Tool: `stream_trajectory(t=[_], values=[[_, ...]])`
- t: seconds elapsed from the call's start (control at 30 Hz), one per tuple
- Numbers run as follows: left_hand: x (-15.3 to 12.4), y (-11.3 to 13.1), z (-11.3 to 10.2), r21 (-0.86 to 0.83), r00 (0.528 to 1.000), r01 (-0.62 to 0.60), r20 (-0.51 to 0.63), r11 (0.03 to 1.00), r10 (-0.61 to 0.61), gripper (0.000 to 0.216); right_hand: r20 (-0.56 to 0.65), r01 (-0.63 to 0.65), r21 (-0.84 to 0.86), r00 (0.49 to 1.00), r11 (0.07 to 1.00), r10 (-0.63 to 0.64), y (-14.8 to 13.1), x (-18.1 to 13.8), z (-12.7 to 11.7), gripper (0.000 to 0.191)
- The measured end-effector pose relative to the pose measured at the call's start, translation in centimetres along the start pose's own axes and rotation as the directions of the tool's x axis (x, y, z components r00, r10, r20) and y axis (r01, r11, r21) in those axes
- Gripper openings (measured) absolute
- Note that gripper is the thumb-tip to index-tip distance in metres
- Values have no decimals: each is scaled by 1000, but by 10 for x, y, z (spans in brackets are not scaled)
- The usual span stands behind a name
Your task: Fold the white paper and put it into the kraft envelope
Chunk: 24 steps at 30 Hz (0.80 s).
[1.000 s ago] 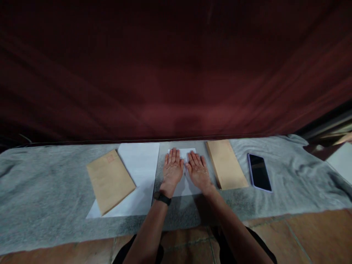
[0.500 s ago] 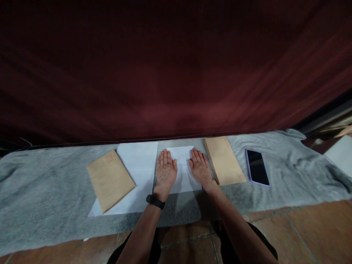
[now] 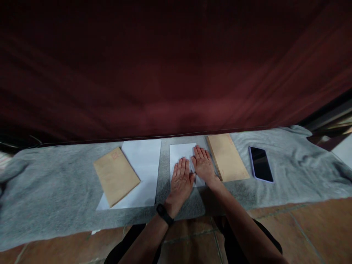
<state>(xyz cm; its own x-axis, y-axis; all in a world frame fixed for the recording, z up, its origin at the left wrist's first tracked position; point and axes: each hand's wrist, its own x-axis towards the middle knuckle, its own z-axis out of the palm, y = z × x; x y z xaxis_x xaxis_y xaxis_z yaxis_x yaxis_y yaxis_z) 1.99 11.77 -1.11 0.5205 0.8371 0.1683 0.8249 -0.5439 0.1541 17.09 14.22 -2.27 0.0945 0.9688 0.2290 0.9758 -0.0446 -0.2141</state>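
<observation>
A white sheet of paper (image 3: 181, 149), apparently folded, lies flat on the grey cloth between my arms. My left hand (image 3: 181, 180) rests palm down on its lower middle, fingers stretched out and pointing away from me. On the sheet's right side lies my right hand (image 3: 202, 164), also flat with fingers extended. The two hands are close together and cover much of the paper's lower part. Just right of my right hand is a stack of brown envelopes (image 3: 229, 157).
Left of the sheet, larger white paper (image 3: 144, 157) lies partly under brown envelopes (image 3: 117, 178) with a red mark. A phone (image 3: 261, 165) in a purple case lies at the right. Grey cloth (image 3: 63, 190) covers the surface; a dark red drape (image 3: 176, 73) hangs behind.
My left hand has slid from the sheet's left edge toward me and right, onto its lower middle. My right hand stays near the right edge. The camera view has shifted slightly.
</observation>
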Motion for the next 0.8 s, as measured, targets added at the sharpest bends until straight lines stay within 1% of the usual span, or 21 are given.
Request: stream_trajectory(t=[0.2, 0.33, 0.4, 0.5, 0.53, 0.67, 0.8], values=[[-6, -7, -5, 22, 999, 34, 1, 999, -34, 63, -2, -12, 12, 1000, 1000, 12, 2, 1, 0, 57], [-7, -9, -6, 35, 998, 58, 9, 998, -59, 61, -5, -25, 26, 1000, 999, 25, -7, -5, -6, 58], [-7, -9, -5, 32, 998, 57, 13, 998, -57, 59, 5, 24, 55, 1000, 998, -25, -16, -13, -8, 58], [-7, -9, -1, 30, 998, 53, 15, 998, -53, 58, 45, 136, 115, 989, 984, -141, -28, -28, -9, 56], [-8, -10, 0, 30, 998, 53, 13, 998, -54, 58, 54, 149, 125, 986, 981, -157, -31, -33, -9, 55], [-9, -12, 3, 35, 999, 53, -13, 998, -53, 58, 58, 153, 103, 986, 983, -159, -30, -45, -8, 55], [-11, -17, 1, 26, 998, 55, -38, 998, -54, 56, 19, 150, 46, 988, 988, -151, -20, -49, -8, 55]])
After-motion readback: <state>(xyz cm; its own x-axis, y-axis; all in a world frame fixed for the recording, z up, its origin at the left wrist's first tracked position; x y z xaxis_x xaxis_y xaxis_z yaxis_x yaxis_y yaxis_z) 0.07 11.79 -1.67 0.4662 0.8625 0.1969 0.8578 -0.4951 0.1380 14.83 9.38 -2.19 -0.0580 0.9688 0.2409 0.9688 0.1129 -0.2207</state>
